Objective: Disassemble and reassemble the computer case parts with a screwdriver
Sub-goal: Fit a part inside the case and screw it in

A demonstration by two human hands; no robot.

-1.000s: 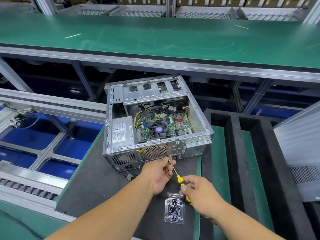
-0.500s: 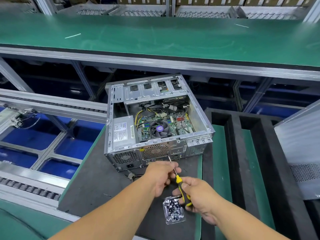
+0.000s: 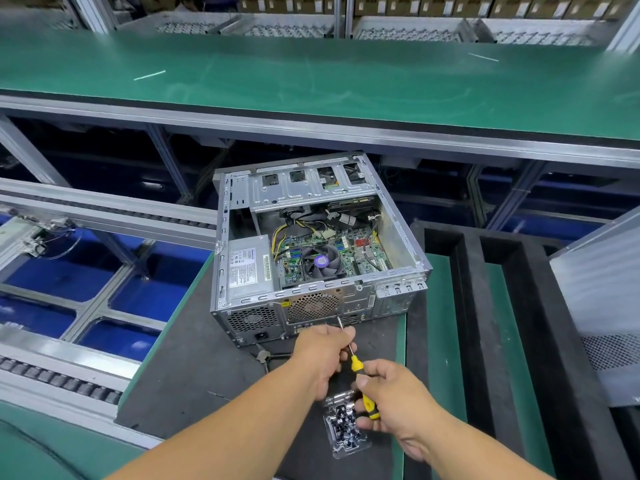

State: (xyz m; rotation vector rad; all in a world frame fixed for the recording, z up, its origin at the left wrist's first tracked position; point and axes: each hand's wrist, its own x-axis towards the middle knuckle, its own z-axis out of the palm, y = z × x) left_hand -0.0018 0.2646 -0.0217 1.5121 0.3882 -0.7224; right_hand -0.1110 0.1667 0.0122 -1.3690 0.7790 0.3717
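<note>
Gripping the yellow handle of a screwdriver (image 3: 360, 382), your right hand (image 3: 394, 403) sits low and right of the frame's centre, fingers wrapped closed around it. Your left hand (image 3: 323, 351), just up and to the left, pinches the thin metal shaft between fingertips. The shaft slants up and left, and its tip touches the rear panel of the computer case (image 3: 311, 251) just below the round fan grille.

The case lies on its side in the middle of the frame with its side open, so the power supply, cooling fan and green motherboard show. It rests on a dark mat (image 3: 194, 368). Under your right hand, on the mat, lies a small clear tray of screws (image 3: 346, 431). A grey side panel (image 3: 602, 292) stands at the right edge of the frame.
</note>
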